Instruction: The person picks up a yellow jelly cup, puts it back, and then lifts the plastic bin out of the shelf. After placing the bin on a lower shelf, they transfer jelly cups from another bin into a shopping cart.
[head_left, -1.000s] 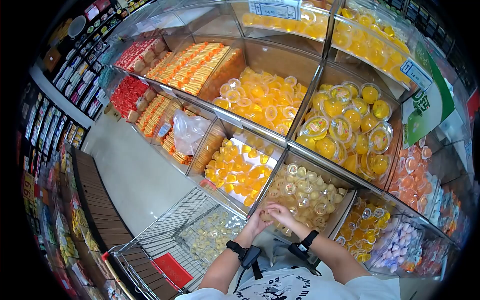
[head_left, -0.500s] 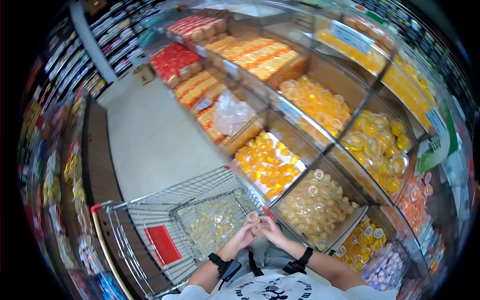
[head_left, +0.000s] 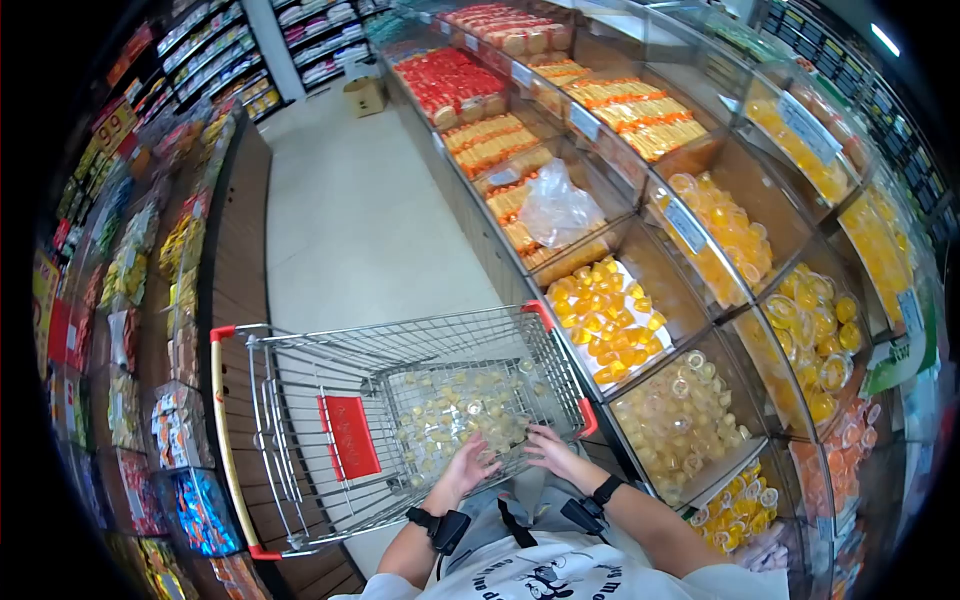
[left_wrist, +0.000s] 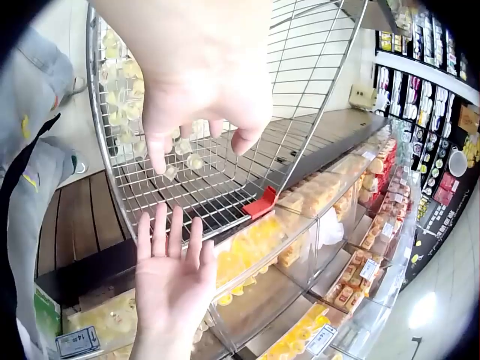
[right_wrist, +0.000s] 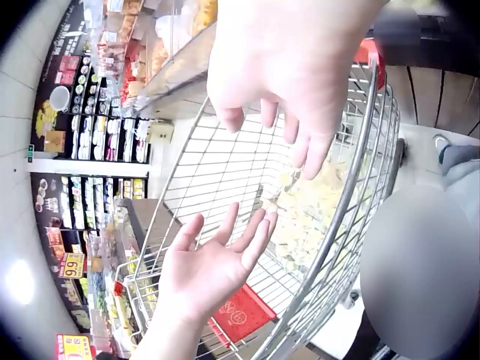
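Observation:
Both hands are over the near right side of a wire shopping cart [head_left: 440, 318] with relaxed, parted fingers and nothing in their grasp. My left hand [head_left: 466, 470] has its palm turned inward. Facing it, slightly to the right, is my right hand [head_left: 556, 457]. Many small pale jelly cups [head_left: 460, 410] lie in the cart's bottom. In the left wrist view, a few loose jelly cups [left_wrist: 195, 161] show just below the left hand's fingertips, and the right hand [left_wrist: 174, 281] is palm up with fingers extended. The right wrist view shows the left hand [right_wrist: 214, 266] with spread fingers.
Right of the cart stands a bin of pale jelly cups [head_left: 680, 420], beside a bin of yellow jelly cups [head_left: 608, 318]. A crumpled plastic bag [head_left: 560, 205] lies on wrapped snacks farther along. A shelf of packaged goods [head_left: 190, 350] lines the left; the aisle floor [head_left: 350, 200] runs ahead.
My hands moved left from the pale jelly cup bin to over the cart. Half a second ago they held jelly cups; now they have let go and parted. The view turned toward the cart.

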